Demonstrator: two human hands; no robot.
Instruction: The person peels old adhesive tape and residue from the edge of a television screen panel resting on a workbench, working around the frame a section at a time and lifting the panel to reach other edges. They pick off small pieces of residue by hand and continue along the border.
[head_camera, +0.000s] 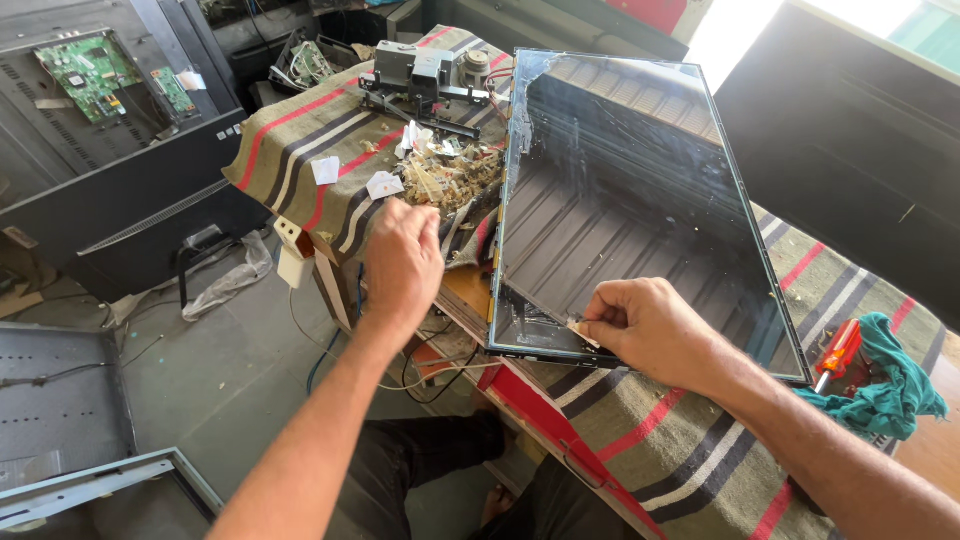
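Observation:
A large glossy dark display panel lies flat on a striped blanket over a workbench. My right hand rests on the panel's near edge, its fingers pinching a small pale strip of tape at the near left corner. My left hand is off the panel's left side, fingers curled at the blanket next to a heap of torn tape scraps. What the left hand's fingers hold is hidden.
A red-handled screwdriver and a teal rag lie at the right. Grey metal parts sit at the bench's far end. A television back with green circuit boards stands at the left; another dark panel leans at the right.

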